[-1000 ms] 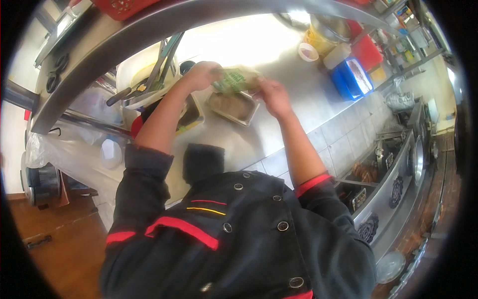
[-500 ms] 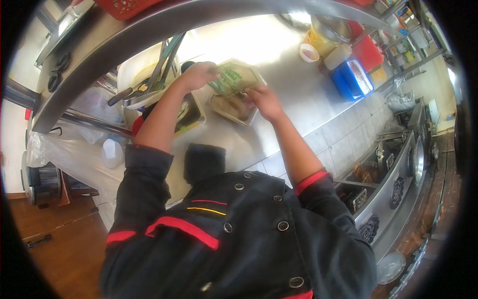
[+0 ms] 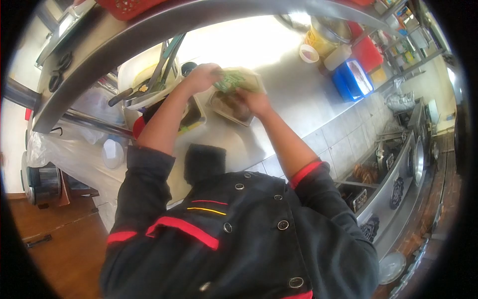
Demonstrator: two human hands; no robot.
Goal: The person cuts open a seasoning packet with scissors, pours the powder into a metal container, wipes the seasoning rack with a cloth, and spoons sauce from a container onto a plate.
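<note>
My left hand point(image 3: 203, 78) is closed on the left edge of a pale, shallow plastic container point(image 3: 256, 79) with green strips on its surface; whether these are food or print I cannot tell. The container is tilted over a rectangular tray point(image 3: 217, 113) holding a brownish, lumpy food point(image 3: 230, 105). My right hand point(image 3: 256, 102) is closed at the pale container's lower edge, its fingertips partly hidden against the green area. Left of the tray, a second rectangular tub point(image 3: 200, 117) with dark contents is partly behind my left forearm.
A white bin point(image 3: 130, 74) with long-handled tongs point(image 3: 167, 60) stands at the left. Farther right on the steel counter point(image 3: 294, 107) are a small white bowl point(image 3: 308, 54), a yellow bucket point(image 3: 321, 40) and a blue container point(image 3: 351, 79). A metal rail point(image 3: 209, 15) crosses overhead; fryers point(image 3: 378, 169) stand right.
The pale container has tipped further and looks flatter from above. My right hand has moved left and slightly inward along it; my left hand has shifted slightly right. The tray below stays put.
</note>
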